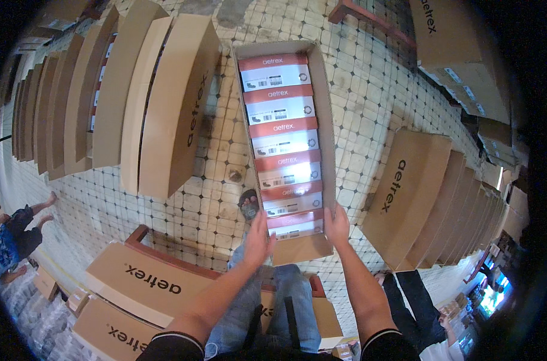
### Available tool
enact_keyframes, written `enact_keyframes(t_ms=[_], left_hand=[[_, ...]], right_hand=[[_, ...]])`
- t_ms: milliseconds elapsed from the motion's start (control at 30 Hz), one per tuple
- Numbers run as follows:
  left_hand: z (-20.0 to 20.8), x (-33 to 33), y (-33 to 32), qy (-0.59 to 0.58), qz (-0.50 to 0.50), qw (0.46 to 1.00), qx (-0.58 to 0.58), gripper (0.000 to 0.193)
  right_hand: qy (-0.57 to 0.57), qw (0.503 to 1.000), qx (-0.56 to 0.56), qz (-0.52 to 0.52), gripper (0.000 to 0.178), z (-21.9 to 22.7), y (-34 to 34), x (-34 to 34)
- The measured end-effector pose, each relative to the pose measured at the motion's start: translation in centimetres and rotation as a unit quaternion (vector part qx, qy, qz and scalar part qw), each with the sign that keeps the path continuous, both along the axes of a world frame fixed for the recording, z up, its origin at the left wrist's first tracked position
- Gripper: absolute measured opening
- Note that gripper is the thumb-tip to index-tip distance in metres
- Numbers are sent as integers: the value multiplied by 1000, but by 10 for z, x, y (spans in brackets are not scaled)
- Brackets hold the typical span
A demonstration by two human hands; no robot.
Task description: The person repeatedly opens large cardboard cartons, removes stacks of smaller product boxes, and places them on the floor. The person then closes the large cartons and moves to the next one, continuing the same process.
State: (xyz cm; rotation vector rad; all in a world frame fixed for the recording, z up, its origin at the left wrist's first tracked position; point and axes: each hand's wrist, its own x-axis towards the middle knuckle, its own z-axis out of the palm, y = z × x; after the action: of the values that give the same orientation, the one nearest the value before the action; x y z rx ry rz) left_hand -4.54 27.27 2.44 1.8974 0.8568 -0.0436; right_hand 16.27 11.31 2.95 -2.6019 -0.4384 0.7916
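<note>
Both hands, the left hand and right hand, clasp the near end of a long open carton of red-and-white boxes, held above the tiled floor. Gripped only at that end, the loaded carton could sag or tip forward, spilling boxes toward the closed cartons stacked alongside.

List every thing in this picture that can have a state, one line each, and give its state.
Long carton: open on top, held at its near end.
Shoe boxes: lids shut, packed in one row inside the carton.
Left hand: gripping the carton's near left corner.
Right hand: gripping its near right edge.
Stacked cartons: closed.
</note>
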Motion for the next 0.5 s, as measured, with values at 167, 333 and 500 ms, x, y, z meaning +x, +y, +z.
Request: enact_keyframes(t_ms=[167, 333, 500], left_hand=[[-14, 68, 73, 41, 61, 997, -19, 75], [-31, 94, 89, 184, 71, 979, -47, 61], [-37, 87, 86, 143, 92, 985, -7, 50]], right_hand=[[-28, 994, -103, 32, 40, -8, 93, 78], [-16, 961, -234, 145, 49, -9, 129, 121], [25, 939, -257, 228, 52, 2, 119, 151]])
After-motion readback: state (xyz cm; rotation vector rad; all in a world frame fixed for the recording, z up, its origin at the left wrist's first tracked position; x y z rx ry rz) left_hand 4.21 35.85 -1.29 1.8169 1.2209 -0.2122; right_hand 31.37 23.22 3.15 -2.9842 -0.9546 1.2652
